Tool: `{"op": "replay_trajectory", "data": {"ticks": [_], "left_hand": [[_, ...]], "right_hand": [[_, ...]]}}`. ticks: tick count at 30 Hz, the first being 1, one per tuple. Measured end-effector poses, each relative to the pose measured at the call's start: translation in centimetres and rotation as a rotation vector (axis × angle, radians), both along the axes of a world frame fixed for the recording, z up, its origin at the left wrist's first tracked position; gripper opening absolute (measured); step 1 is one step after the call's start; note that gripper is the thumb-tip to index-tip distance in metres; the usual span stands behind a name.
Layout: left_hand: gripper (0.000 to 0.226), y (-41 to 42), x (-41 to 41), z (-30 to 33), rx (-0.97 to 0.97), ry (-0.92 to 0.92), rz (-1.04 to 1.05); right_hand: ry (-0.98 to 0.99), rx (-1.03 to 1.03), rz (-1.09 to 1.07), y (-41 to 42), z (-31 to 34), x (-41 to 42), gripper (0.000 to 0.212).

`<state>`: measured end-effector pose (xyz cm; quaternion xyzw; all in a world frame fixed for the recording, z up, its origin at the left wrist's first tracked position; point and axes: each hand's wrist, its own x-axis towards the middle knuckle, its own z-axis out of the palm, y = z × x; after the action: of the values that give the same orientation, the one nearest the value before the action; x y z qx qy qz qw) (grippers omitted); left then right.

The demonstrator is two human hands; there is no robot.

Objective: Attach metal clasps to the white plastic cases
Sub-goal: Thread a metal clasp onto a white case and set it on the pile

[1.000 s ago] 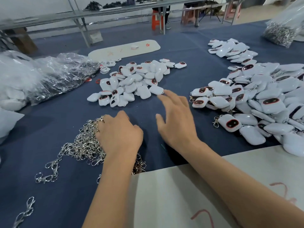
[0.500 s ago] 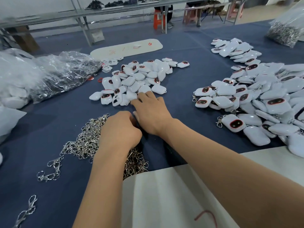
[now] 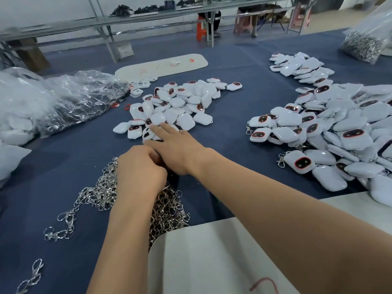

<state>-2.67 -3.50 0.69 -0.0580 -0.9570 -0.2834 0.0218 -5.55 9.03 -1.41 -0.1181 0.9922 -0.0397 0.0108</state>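
My left hand (image 3: 140,168) lies curled over a heap of silver metal clasps (image 3: 101,189) on the blue cloth; its fingers close on a clasp, mostly hidden under the hand. My right hand (image 3: 180,147) stretches forward just past the left one, its straight fingers touching the near edge of the middle pile of white plastic cases (image 3: 178,102) with dark red-rimmed windows. To the right lies a bigger pile of white cases with clasps attached (image 3: 339,128).
A clear bag of clasps (image 3: 80,98) sits at the left and another bag (image 3: 364,43) at the far right corner. A third heap of cases (image 3: 297,64) lies at the back right. A white board (image 3: 212,262) covers the near edge. Loose clasps (image 3: 63,225) lie near left.
My right hand swung left from the bare cloth and reached forward onto the middle pile of cases. My left hand stayed on the clasp heap.
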Motion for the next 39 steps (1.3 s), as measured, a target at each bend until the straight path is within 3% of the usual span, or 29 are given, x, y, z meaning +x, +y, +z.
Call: {"op": "replay_trajectory", "data": {"ticks": [6,8,10,12,19,22,25,28,32,35,39], "left_hand": [[0.017,-0.2,-0.2,-0.2,0.123,0.042,0.069],[0.016,-0.1,-0.2,-0.3,0.154,0.051,0.084],[0.017,0.0,-0.1,-0.3,0.183,0.058,0.095],[0.019,0.1,-0.1,-0.3,0.214,0.06,0.1],[0.019,0.9,0.2,-0.6,0.407,0.066,0.092],[0.014,1.4,0.1,-1.0,0.632,-0.076,0.073],[0.009,2.1,0.2,-1.2,0.821,-0.245,0.042],[0.014,3.0,0.5,-1.2,0.92,-0.326,0.013],[0.016,4.0,1.4,-1.2,1.02,-0.333,-0.044],[0.014,4.5,1.8,-1.4,1.03,-0.35,-0.053],[0.013,4.8,2.1,-1.6,1.044,-0.311,-0.046]], "right_hand": [[0.302,-0.13,-0.219,0.3,-1.4,1.5,0.065],[0.396,-0.21,-0.413,0.3,-1.8,1.8,0.049],[0.438,-0.096,-0.507,0.4,-1.9,2.0,0.03],[0.421,0.008,-0.456,0.6,-2.3,1.9,0.034],[0.423,-0.543,-0.499,0.8,-1.4,2.8,0.02],[0.365,-0.788,-0.619,1.6,-0.7,4.1,0.023],[0.396,-0.932,-0.714,2.3,-0.3,5.4,0.041],[0.284,-1.12,-0.674,3.3,0.4,6.9,0.033],[0.098,-1.052,-0.427,4.1,0.5,9.1,0.017],[0.118,-1.012,-0.352,4.7,0.0,10.1,0.022],[0.165,-1.186,-0.344,5.3,-0.9,10.7,0.017]]}}
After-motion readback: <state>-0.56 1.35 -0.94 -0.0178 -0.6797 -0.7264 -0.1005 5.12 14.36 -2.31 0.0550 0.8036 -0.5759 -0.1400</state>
